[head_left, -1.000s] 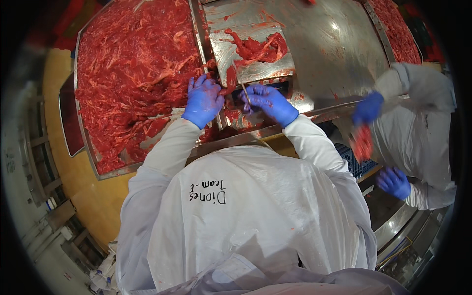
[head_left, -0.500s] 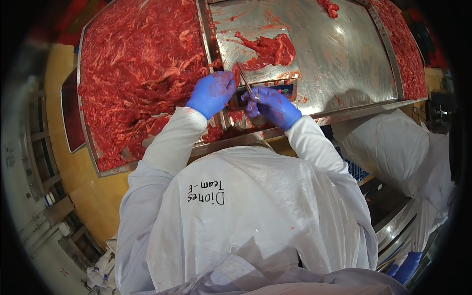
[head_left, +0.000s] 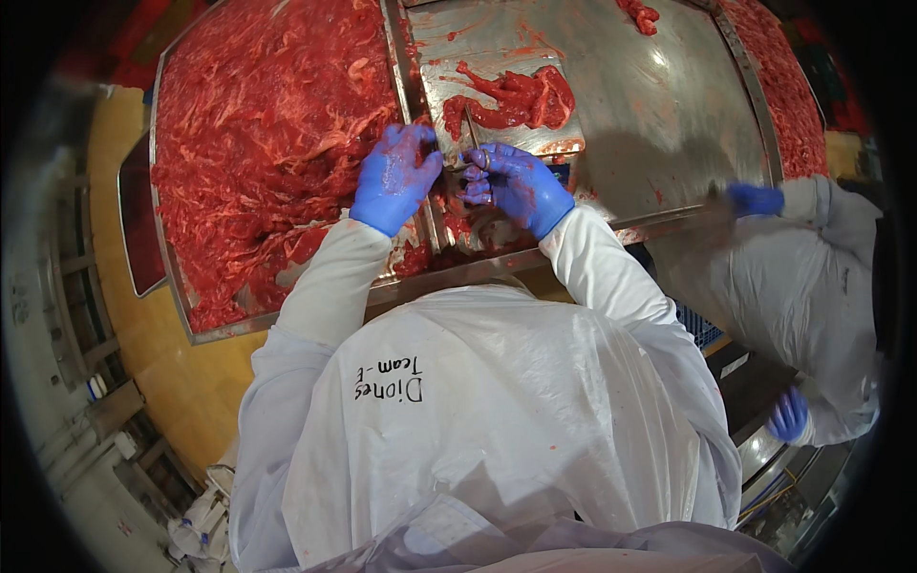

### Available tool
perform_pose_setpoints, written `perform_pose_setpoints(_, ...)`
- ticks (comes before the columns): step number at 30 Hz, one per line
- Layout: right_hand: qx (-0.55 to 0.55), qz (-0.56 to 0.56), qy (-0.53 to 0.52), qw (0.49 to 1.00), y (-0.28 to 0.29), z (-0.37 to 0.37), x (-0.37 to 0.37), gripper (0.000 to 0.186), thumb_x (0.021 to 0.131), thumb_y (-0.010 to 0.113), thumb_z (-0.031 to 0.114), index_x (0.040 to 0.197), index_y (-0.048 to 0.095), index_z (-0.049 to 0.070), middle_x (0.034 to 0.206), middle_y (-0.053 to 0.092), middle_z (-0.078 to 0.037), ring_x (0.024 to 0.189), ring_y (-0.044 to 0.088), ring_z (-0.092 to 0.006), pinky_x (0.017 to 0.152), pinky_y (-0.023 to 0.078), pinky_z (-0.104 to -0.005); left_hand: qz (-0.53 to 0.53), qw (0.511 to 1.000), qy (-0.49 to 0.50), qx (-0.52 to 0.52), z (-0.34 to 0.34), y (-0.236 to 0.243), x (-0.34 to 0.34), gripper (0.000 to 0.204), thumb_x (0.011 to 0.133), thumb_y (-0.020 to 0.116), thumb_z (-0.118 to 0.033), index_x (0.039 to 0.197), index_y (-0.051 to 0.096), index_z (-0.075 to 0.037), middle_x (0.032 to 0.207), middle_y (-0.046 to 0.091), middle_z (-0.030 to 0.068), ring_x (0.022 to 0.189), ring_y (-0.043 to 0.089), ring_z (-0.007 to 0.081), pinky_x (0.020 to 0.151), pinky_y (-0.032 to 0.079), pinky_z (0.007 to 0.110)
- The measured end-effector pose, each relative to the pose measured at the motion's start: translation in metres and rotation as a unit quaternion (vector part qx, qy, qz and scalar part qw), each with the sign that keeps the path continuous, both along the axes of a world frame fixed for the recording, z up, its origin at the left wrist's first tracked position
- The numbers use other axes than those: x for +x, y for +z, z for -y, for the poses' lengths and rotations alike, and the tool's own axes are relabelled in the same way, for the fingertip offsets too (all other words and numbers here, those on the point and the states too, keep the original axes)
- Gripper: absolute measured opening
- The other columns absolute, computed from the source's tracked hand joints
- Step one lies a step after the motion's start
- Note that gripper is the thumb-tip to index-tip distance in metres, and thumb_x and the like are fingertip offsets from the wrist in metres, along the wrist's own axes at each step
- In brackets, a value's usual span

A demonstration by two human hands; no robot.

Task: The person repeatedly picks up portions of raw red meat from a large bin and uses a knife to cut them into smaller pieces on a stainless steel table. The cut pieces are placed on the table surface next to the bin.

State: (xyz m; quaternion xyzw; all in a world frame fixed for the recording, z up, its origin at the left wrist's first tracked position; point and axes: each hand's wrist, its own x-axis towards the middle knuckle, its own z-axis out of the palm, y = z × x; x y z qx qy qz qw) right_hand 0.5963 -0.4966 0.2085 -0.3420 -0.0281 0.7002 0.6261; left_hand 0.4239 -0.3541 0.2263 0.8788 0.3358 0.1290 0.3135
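My left hand point(head_left: 394, 180), in a blood-smeared blue glove, hangs at the right edge of the meat-filled tray, beside the metal divider point(head_left: 435, 224). Its thumb and fingers are apart and appear to hold nothing. In my right hand point(head_left: 521, 189), also blue-gloved, are metal scissors point(head_left: 469, 124), their finger ring showing by the thumb and the blades pointing away from me. Just beyond the blades a long piece of red meat point(head_left: 521, 95) lies curved on a square steel plate point(head_left: 554, 145), with its thin end nearest the scissors.
Red meat pieces point(head_left: 277, 143) fill the tray at left. Rightward lies a bare steel surface point(head_left: 669, 124) with a small meat scrap point(head_left: 640, 16) at its far side, then more meat point(head_left: 778, 86). A co-worker in white point(head_left: 793, 286) stands at right, one gloved hand point(head_left: 755, 199) over the table edge.
My left hand has moved slightly left and opened, away from the scissors. My right hand has shifted a little left and away from me. The co-worker's gloved hand has come over the table edge.
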Motion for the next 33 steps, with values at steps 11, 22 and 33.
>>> perform_pose_setpoints(11, -0.017, 0.145, 0.165, 0.976, -0.024, 0.038, -0.027, 0.028, 0.097, 0.074, 0.017, 0.121, 0.071, 0.002, 0.107, 0.075, -0.011, 0.098, 0.073, -0.0215, 0.094, 0.058, -0.0361, -0.041, 0.983, 0.042, 0.173, -0.045, -0.079, -0.068, 0.036, 0.087, 0.076, -0.033, 0.118, 0.075, -0.014, 0.138, 0.063, 0.0232, 0.130, 0.056, 0.0429, 0.114, 0.042, 0.054)
perform_pose_setpoints(22, -0.099, 0.512, -0.220, 0.824, -0.018, 0.101, 0.106, 0.041, 0.097, 0.078, 0.020, 0.130, 0.063, -0.001, 0.118, 0.072, -0.013, 0.113, 0.068, -0.0204, 0.107, 0.049, -0.0371, 0.068, 0.984, 0.137, 0.088, -0.071, -0.065, -0.023, 0.070, 0.091, 0.074, -0.031, 0.150, 0.052, -0.002, 0.152, 0.051, 0.0287, 0.141, 0.049, 0.0427, 0.119, 0.037, 0.051)
perform_pose_setpoints(33, 0.117, 0.592, -0.201, 0.771, 0.016, -0.009, 0.044, 0.073, 0.093, 0.083, 0.028, 0.150, 0.049, -0.003, 0.142, 0.064, -0.019, 0.134, 0.060, -0.0266, 0.111, 0.049, -0.0399, 0.200, 0.945, 0.008, -0.257, -0.020, -0.020, 0.054, 0.059, 0.090, 0.072, -0.015, 0.147, 0.058, -0.008, 0.123, 0.069, 0.0184, 0.117, 0.069, 0.0281, 0.104, 0.052, 0.039)
